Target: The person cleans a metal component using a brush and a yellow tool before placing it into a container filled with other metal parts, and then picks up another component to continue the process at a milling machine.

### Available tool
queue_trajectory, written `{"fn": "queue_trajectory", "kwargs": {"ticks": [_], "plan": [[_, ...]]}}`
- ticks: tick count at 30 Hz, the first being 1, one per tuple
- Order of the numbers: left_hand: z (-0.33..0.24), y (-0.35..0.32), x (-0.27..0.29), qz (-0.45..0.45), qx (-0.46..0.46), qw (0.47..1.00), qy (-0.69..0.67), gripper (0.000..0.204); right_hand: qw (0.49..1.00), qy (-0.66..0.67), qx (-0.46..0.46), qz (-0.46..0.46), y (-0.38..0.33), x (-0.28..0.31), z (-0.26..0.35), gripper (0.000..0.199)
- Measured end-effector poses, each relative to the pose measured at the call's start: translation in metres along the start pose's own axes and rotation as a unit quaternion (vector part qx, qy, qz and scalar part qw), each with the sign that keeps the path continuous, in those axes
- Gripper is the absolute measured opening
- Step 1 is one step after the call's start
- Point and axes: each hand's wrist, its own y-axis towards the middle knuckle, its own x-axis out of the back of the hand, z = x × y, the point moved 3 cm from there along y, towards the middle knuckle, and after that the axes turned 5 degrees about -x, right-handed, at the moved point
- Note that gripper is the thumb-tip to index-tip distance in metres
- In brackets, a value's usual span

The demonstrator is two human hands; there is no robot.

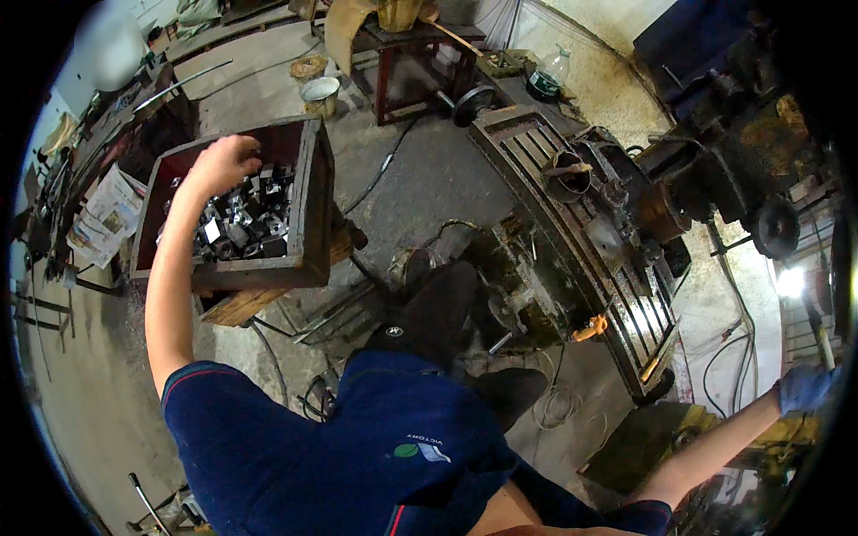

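Observation:
My bare left hand (pixel 231 163) is over the far part of a dark wooden box (pixel 315 192), with its fingers curled together and pointing down. Anything inside those fingers is hidden from view. Many small, dark and shiny metal blocks (pixel 246 219) lie heaped in the box below the hand. Far out to the right, my right hand (pixel 803 390) wears a blue glove. It is closed around the lower end of a lever handle (pixel 823 344) on the machine; the picture's dark rim hides part of the grip.
A slotted machine table (pixel 572 214) runs along the right, with an orange-handled tool (pixel 590 328) on its edge. A large dark machine (pixel 715 179) stands beyond it. Buckets (pixel 319 95) stand at the back near a small table (pixel 384 85). Cables (pixel 366 188) cross the floor.

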Motion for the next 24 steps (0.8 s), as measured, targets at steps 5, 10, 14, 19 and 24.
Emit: {"fn": "queue_trajectory", "kwargs": {"ticks": [5,10,14,19,24], "plan": [[-0.018,0.015,-0.041,-0.015,-0.03,0.983,0.182,0.021,0.99,-0.132,-0.041,-0.007,-0.127,0.064,0.081,0.034],[0.009,0.035,-0.094,0.056,-0.094,0.939,0.325,0.028,0.893,0.218,-0.355,0.169,-0.236,0.06,0.2,0.032],[0.067,0.044,-0.119,0.033,-0.131,0.927,0.351,0.015,0.78,0.25,-0.5,0.283,-0.302,0.07,0.197,0.027],[0.046,0.06,-0.125,0.099,-0.05,0.941,0.321,0.011,0.693,0.243,-0.583,0.348,-0.37,0.088,0.191,0.024],[0.062,0.049,-0.134,-0.033,0.058,0.992,0.104,0.029,0.58,0.261,-0.707,0.31,-0.453,0.078,0.191,0.027]]}}
